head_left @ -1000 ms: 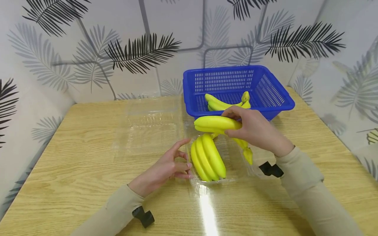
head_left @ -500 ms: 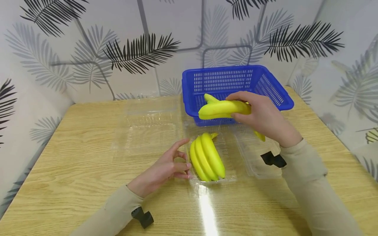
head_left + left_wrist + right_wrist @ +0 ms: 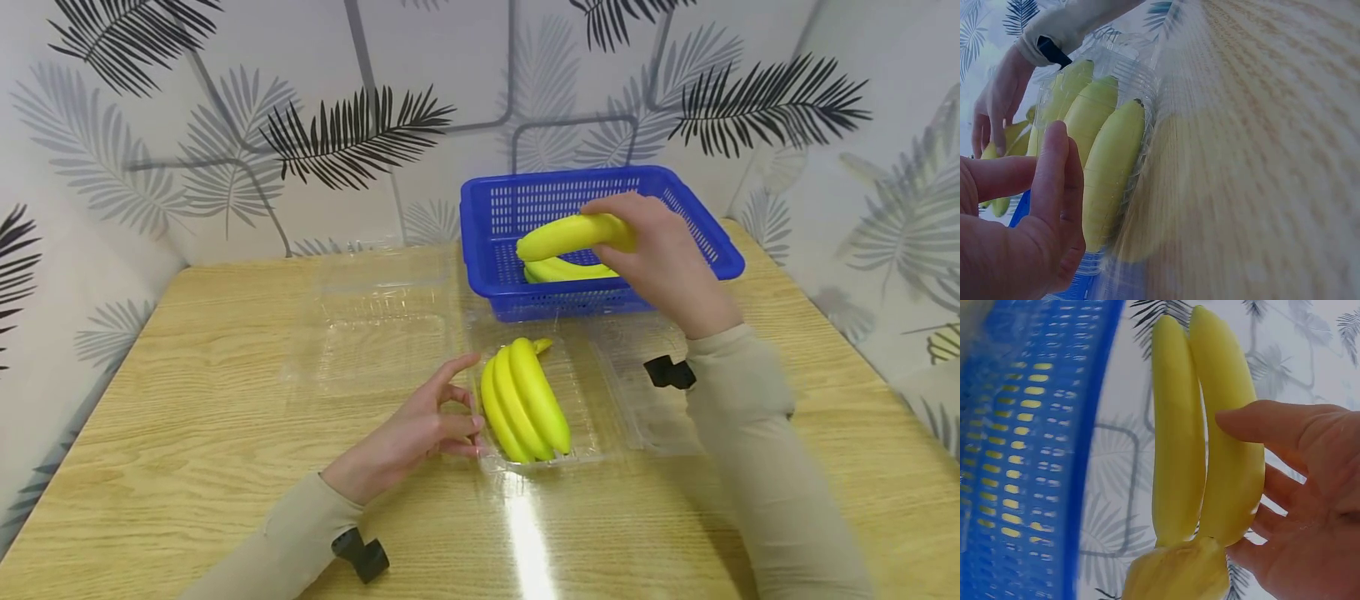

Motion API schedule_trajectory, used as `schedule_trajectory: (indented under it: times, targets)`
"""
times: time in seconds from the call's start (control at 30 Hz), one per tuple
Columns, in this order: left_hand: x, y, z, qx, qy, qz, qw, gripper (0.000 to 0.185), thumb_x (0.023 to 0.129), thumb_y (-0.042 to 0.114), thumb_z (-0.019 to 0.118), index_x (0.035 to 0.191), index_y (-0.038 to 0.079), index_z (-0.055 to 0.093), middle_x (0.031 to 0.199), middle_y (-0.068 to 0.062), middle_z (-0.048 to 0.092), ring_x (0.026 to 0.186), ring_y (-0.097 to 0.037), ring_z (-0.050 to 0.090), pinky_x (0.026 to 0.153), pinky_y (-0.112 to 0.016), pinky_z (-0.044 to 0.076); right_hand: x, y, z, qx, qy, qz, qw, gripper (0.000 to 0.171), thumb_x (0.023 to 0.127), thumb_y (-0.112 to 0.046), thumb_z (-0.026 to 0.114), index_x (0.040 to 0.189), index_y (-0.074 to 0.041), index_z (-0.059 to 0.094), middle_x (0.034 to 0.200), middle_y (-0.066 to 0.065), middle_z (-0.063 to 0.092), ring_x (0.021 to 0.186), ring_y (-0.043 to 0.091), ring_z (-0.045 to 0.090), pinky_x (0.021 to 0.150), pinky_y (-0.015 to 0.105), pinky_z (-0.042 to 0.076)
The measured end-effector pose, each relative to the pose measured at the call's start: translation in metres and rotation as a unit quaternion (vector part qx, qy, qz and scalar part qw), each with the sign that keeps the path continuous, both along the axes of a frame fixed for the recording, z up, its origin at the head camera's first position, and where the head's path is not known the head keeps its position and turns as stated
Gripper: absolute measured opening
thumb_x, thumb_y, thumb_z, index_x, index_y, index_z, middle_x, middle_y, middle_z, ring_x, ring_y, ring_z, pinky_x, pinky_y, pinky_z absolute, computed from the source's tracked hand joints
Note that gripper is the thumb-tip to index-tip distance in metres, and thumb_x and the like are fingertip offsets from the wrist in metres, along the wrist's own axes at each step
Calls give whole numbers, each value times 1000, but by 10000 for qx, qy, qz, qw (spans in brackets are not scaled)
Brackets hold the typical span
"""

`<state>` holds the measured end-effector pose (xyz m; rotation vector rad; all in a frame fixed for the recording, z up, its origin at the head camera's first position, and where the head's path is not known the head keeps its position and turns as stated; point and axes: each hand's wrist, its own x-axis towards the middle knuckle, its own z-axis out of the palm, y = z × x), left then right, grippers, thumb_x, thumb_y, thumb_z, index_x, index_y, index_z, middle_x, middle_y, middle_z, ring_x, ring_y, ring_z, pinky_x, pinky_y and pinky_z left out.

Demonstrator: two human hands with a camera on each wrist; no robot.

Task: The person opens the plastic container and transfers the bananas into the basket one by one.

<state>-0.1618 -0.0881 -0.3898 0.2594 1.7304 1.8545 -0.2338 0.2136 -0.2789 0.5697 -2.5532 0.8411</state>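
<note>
My right hand (image 3: 660,254) holds a bunch of bananas (image 3: 570,236) above the blue basket (image 3: 498,289), thumb on one side and fingers on the other. In the right wrist view this bunch (image 3: 1179,437) shows two bananas joined at a thick stem. More bananas (image 3: 558,271) lie inside the basket, partly hidden. Another bunch (image 3: 525,404) rests in a clear plastic container (image 3: 588,417) on the table. My left hand (image 3: 412,433) is at this container's left side, its fingers relaxed and touching the wall. In the left wrist view these fingers (image 3: 1054,181) stand before the bananas.
A second clear plastic container (image 3: 386,350) stands to the left, its lid (image 3: 386,271) spread behind it. Beside the middle container, a clear lid (image 3: 663,408) lies at the right. Leaf-patterned wall covering (image 3: 420,50) rises behind the wooden table (image 3: 187,467).
My right hand has lifted its bananas from above the clear container, up and away to over the blue basket. My left hand has stayed at the container's side.
</note>
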Motion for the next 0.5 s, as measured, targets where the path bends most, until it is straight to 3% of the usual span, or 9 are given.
schedule_trajectory:
  times: [0.3, 0.5]
  targets:
    - [0, -2, -1, 28, 16, 11, 10000, 84, 86, -6, 62, 155, 23, 23, 112, -20, 40, 75, -29, 66, 76, -43, 59, -29, 1, -27, 174, 69, -207, 9996, 38, 92, 4, 63, 129, -8, 63, 129, 10, 59, 117, 33, 48, 101, 50, 41]
    - [0, -2, -1, 48, -8, 19, 10000, 84, 87, -7, 61, 155, 24, 23, 112, -21, 40, 75, -28, 66, 76, -42, 59, -43, 4, -37, 299, 483, -161, 9983, 39, 91, 7, 64, 126, -8, 63, 128, 10, 60, 119, 32, 47, 103, 48, 40]
